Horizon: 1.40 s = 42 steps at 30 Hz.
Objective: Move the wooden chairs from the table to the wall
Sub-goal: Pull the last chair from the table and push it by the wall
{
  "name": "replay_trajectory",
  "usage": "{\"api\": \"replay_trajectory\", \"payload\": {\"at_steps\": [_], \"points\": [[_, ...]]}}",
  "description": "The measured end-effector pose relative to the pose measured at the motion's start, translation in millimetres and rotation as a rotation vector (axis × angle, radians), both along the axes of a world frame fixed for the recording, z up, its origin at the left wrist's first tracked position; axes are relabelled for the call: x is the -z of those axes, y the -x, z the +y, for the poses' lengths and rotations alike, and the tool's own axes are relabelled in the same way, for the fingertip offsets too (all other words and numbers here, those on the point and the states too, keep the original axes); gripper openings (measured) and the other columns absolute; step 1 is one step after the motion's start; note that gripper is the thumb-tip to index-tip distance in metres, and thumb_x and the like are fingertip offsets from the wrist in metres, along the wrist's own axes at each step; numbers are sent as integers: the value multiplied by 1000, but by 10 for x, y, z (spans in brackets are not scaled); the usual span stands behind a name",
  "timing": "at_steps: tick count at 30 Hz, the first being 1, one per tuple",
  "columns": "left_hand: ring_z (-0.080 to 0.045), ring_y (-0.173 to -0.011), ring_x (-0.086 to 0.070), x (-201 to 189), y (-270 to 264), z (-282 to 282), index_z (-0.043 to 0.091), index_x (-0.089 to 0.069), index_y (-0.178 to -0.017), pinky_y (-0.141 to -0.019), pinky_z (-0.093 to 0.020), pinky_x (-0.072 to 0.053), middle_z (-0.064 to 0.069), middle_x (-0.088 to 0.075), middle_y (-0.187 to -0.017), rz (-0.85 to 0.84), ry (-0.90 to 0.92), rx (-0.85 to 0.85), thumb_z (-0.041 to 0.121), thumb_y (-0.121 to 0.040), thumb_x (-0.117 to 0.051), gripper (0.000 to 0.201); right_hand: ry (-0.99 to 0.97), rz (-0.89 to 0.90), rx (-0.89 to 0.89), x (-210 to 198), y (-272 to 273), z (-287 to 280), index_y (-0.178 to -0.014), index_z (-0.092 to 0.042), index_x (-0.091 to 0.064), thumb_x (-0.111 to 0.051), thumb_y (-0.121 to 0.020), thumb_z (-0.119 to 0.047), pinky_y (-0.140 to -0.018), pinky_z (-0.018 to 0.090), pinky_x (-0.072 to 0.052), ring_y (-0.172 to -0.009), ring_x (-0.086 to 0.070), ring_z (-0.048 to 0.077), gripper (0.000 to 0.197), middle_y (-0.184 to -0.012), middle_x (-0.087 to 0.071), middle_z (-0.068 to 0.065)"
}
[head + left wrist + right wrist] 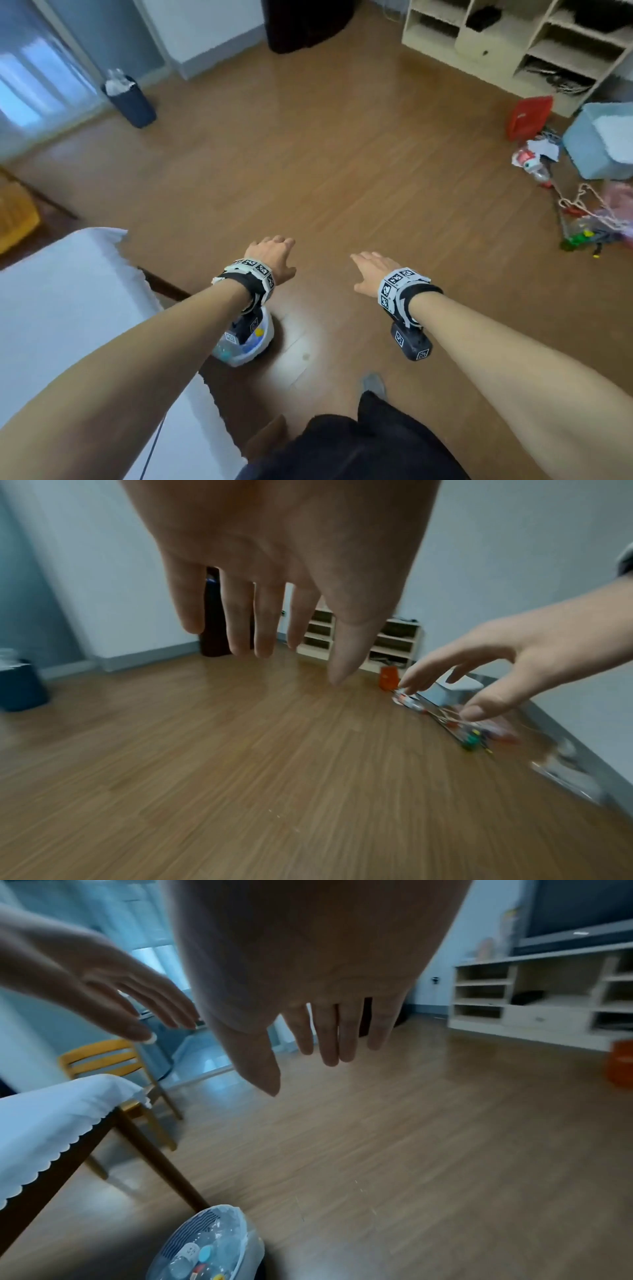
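Head view: your left hand (274,255) and right hand (375,272) reach forward, palms down, over the wood-grain plank floor (325,164); both hang free with fingers loosely extended, holding nothing and touching nothing. The left wrist view confirms straight, slightly spread fingers (240,620) on the left hand, and the right wrist view shows the same on the right hand (329,1031). One wooden chair (103,1058), light yellow-brown with horizontal slats in its backrest, stands at the far side of the table (137,1139), its seat partly under the cloth; in the head view only a yellow-brown corner of it (15,219) shows at the left edge. The table has dark brown square legs and a white tablecloth (61,308) with a scalloped hem. Just below your left wrist, beside the table leg, stands a round white bin (212,1250) lined with clear plastic and holding small mixed items, too blurred to identify. A dark blue cylindrical bin (132,102) with a pale liner bulging from its top stands near the window side. At the far right a pale blue rectangular tub (596,144) holds something white, next to a red bag (529,114) and a scatter of small colourful objects on the floor. A cream open-shelf unit (513,37) with box-shaped compartments lines the far wall.
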State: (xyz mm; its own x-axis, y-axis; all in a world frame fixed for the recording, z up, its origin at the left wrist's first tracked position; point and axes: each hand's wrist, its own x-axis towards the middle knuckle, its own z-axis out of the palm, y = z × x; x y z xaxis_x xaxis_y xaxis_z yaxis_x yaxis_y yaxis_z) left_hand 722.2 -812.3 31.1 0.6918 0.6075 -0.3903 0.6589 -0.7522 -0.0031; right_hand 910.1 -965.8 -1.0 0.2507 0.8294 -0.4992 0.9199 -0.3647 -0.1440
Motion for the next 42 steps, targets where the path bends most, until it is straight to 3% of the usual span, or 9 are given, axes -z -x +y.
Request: {"api": "replay_trajectory", "payload": {"at_steps": [3,10,17,27,35,42], "points": [[-27,-129,-48,-167,92,537,22,-40,-146,-101,-41,-41,-4,-50,-141,-41,-14,-173,45,-87,-61,67,-19,-21,-157,-193,-155,944,-149,-13,-39,-61,-94,-32,-105,41,-43,-132,-47,26,62,-147,-48,8],[-28,-124,-49,-362,357,1984,21,-43,-141,-96,-41,-43,-5,-51,-137,-55,-34,-493,42,-87,-59,60,-114,-20,-461,-487,107,3095,-150,-14,-38,-60,-93,-31,-96,40,-47,-129,-48,26,63,-144,-50,7],[-28,-123,-50,-398,634,3653,20,-42,-143,-94,-41,-45,-6,-52,-136,-89,-66,-632,46,-87,-58,63,-150,-62,-607,-632,455,5166,-145,-13,-43,-61,-92,-31,-97,41,-47,-127,-48,27,59,-140,-51,8],[-29,-121,-51,-620,1421,5691,21,-44,-140,-91,-41,-45,-5,-54,-133,-43,-118,-805,48,-87,-58,61,-178,-52,-746,-773,1040,7635,-145,-15,-43,-63,-91,-33,-99,43,-46,-127,-49,27,61,-140,-52,7],[-29,-124,-50,-414,2135,7577,21,-42,-142,-95,-42,-44,-6,-52,-137,24,-77,-973,49,-87,-58,64,-169,-27,-891,-525,1834,9963,-147,-14,-41,-63,-92,-34,-99,43,-46,-129,-47,28,62,-140,-50,8],[-29,-121,-52,-659,2934,9180,20,-44,-139,-89,-42,-45,-5,-54,-131,22,-46,-1154,47,-88,-59,59,-135,-26,-1056,-644,2764,11890,-149,-15,-39,-62,-92,-32,-96,43,-47,-128,-48,29,63,-141,-49,7]]}}
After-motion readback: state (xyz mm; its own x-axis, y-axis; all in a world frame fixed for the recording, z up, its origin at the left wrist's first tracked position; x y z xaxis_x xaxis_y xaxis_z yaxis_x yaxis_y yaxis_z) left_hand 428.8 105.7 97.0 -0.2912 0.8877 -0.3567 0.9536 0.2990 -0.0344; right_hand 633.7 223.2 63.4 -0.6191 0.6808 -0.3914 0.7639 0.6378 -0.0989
